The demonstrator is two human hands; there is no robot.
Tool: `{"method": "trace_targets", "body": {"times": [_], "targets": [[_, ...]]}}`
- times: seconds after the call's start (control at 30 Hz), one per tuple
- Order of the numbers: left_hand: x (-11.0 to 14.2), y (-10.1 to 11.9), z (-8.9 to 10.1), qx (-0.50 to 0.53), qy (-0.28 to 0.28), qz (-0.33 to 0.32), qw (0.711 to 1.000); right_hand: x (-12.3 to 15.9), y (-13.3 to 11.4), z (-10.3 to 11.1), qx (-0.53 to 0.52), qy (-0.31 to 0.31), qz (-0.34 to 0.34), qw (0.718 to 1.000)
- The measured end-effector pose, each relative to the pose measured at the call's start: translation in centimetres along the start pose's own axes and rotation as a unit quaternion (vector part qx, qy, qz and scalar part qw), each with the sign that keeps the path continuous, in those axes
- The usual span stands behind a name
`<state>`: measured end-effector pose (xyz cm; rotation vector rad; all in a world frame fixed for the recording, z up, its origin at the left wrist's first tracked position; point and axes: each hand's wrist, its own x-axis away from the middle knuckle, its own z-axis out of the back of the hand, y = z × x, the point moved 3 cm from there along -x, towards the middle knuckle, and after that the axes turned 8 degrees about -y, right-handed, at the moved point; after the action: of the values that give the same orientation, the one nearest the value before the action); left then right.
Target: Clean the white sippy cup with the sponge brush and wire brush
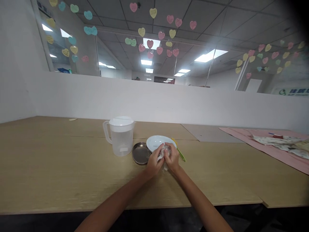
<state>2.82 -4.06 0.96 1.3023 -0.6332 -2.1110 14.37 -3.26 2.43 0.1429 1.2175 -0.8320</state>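
Both my hands meet just in front of a white bowl [152,142]. Between them is a small whitish, partly see-through thing [165,151]; whether it is plastic, glass or cloth I cannot make out. The fingers of my left hand [155,161] are closed on its left side. My right hand [172,158] closes on it from the right, thumbs near each other. Left of my hands lies a round, shallow metal tin [141,153]. A slim tool with a green handle [182,155] and a yellow end rests right of the bowl, partly behind my right hand.
A clear plastic pitcher [122,140] with a white lid stands left of the tin. A pink cloth [265,151] with patterned fabric covers the table's right side. A grey sheet [212,133] lies at the back. Behind the wooden table [72,174] rises a white wall [96,96].
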Motion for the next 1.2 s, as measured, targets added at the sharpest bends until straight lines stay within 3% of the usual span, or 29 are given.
{"method": "trace_targets", "body": {"times": [0.23,0.37,0.47,0.6,0.7,0.8,0.93,1.2], "targets": [[0.0,-0.6,-0.1,-0.024,-0.01,0.009,1.0,0.6,0.2,-0.1,0.028,-0.009,-0.026,0.999],[0.2,-0.7,0.4,-0.085,-0.026,-0.016,0.996,1.2,0.2,0.1,-0.062,0.023,-0.05,0.997],[0.4,-0.6,1.7,-0.114,0.032,-0.039,0.992,1.1,0.7,0.6,-0.147,0.078,-0.076,0.983],[0.8,-0.7,3.1,-0.12,0.138,-0.039,0.982,0.6,2.1,1.6,-0.179,0.168,-0.128,0.961],[1.0,-0.9,2.5,-0.147,0.105,-0.059,0.982,0.5,2.8,1.9,-0.185,0.194,-0.149,0.952],[1.0,-1.2,1.3,-0.158,0.037,-0.056,0.985,0.6,2.8,1.8,-0.192,0.187,-0.144,0.953],[0.8,-1.4,0.5,-0.129,-0.013,-0.042,0.991,1.2,2.4,1.2,-0.213,0.159,-0.104,0.958],[0.8,-1.2,0.3,-0.162,-0.018,-0.028,0.986,1.7,1.7,0.3,-0.123,0.043,-0.051,0.99]]}}
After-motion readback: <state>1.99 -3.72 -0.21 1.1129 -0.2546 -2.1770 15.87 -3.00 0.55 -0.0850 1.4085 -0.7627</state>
